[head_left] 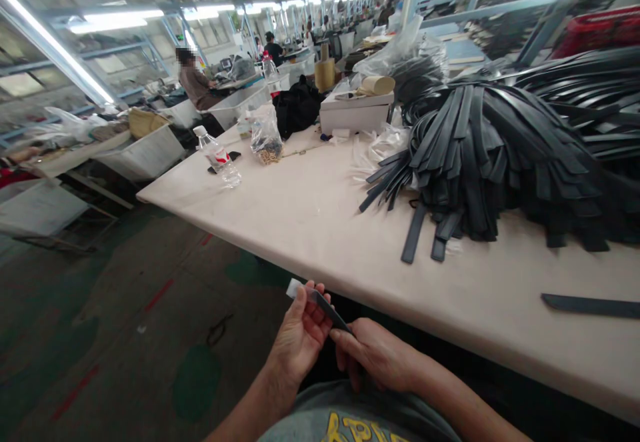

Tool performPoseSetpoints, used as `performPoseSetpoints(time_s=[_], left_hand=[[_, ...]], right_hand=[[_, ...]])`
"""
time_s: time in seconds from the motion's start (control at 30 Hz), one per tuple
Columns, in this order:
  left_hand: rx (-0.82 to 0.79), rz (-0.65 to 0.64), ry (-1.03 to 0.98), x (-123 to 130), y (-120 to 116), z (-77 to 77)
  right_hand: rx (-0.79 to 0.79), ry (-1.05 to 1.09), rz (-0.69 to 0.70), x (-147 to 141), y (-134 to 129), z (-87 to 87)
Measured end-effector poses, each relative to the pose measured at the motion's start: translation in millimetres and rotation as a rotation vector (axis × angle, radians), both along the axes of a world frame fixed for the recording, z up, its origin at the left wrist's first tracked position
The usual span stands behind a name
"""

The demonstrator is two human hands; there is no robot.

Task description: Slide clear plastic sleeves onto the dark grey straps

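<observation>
Just off the table's front edge, both hands hold one dark strap (331, 311). My left hand (303, 335) pinches its far end, where a small whitish, see-through piece (294, 288) sticks out past the thumb. What that piece is made of I cannot tell. Closed round the strap nearer my body is my right hand (373, 352), thumb on top. The rest of the strap is hidden below that hand. A large heap of black straps (480, 155) lies on the table to the right, their flat ends hanging toward me. A single black strap (590, 305) lies apart at the right edge.
The pale table (280, 215) spans the middle. On it stand a tilted plastic bottle (219, 157), a clear bag of small brass-coloured parts (267, 141), a black cloth bundle (299, 105) and a white box (355, 114). A seated person (196, 82) works beyond, near white bins (143, 152).
</observation>
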State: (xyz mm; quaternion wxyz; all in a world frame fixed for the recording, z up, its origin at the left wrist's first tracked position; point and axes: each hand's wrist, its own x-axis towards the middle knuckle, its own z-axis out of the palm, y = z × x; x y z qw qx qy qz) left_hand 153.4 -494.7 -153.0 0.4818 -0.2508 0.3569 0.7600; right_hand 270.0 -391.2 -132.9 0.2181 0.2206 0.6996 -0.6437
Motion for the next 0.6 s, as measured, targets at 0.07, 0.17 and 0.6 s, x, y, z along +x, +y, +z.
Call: performPoseSetpoints(time_s=[0.07, 0.17, 0.6], left_hand=[[-0.011, -0.016, 0.014, 2.3, -2.4, -4.0], [-0.055, -0.005, 0.048, 1.1, -6.1, -9.9], [-0.068, 0.026, 0.086, 2.9, -16.0, -16.7]], right_hand=[[-0.106, 0.014, 0.016, -1.4, -0.7, -6.5], [-0.196, 0.04, 0.012, -2.1, 1.2, -9.4], [0.422, 0.021, -0.069, -6.6, 8.5, 15.4]])
